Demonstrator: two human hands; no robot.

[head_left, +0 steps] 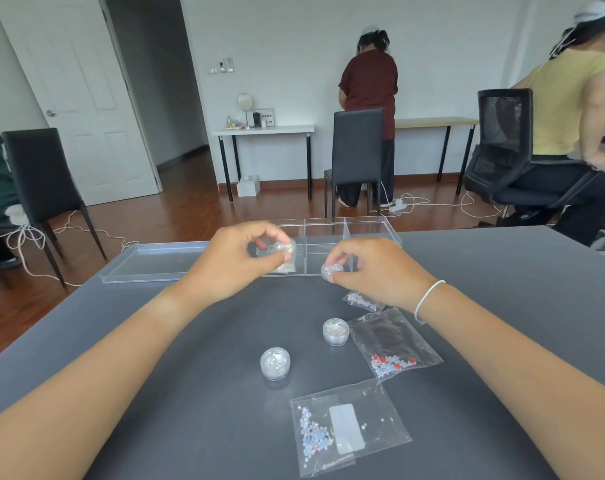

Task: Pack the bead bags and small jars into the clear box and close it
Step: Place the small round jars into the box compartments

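Dark grey table point(190, 341), far edge: clear divided plastic box point(363, 225), lid point(148, 261) off beside it. Left hand point(238, 261) pinches small clear jar point(287, 247) over left compartment; right hand point(374, 271) pinches second jar point(332, 270), apparently for loading.

Each hand, left hand point(238, 263) and right hand point(374, 271), pinches 1 small jar at the clear box point(370, 225).

No text can be read; the white label point(347, 427) on the nearest bead bag point(349, 426) looks blank.
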